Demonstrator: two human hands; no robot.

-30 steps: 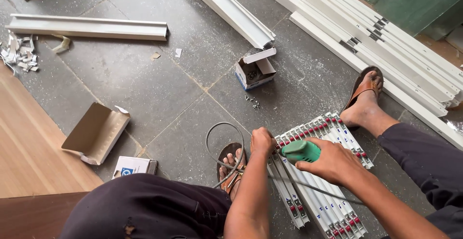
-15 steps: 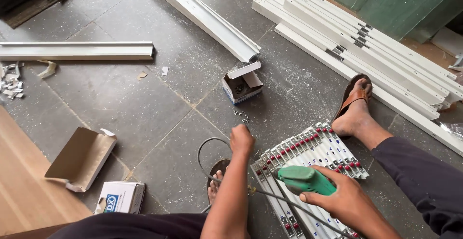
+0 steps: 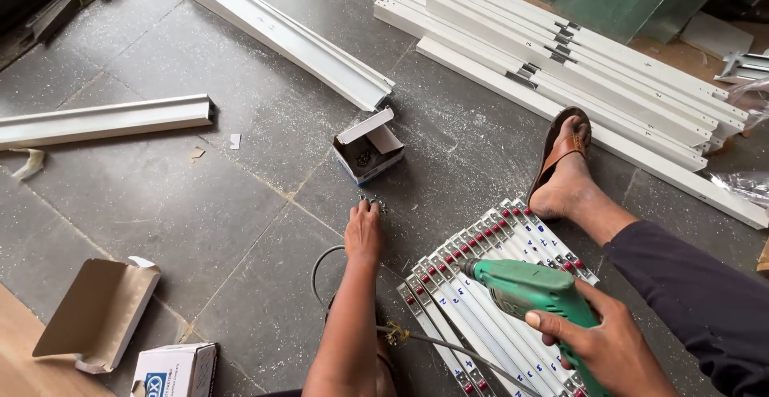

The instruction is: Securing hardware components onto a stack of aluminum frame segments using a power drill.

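Your left hand [image 3: 363, 233] is down on a small scatter of screws [image 3: 373, 201]; your right hand [image 3: 605, 341] grips the green drill [image 3: 535, 287]

Left fingers are curled onto the screws on the grey tile floor [image 3: 200, 205], just below the open little box [image 3: 367, 150] – whether a screw is pinched yet cannot be told; the step looks like picking up a fastener, so the next move calls for a clean pinch and carrying it to the bundle of white slats [image 3: 489, 285] under the drill; your sandalled foot [image 3: 563, 174] rests beside them, white channels [image 3: 561, 68] lie stacked beyond, cardboard boxes [image 3: 96, 313] at left
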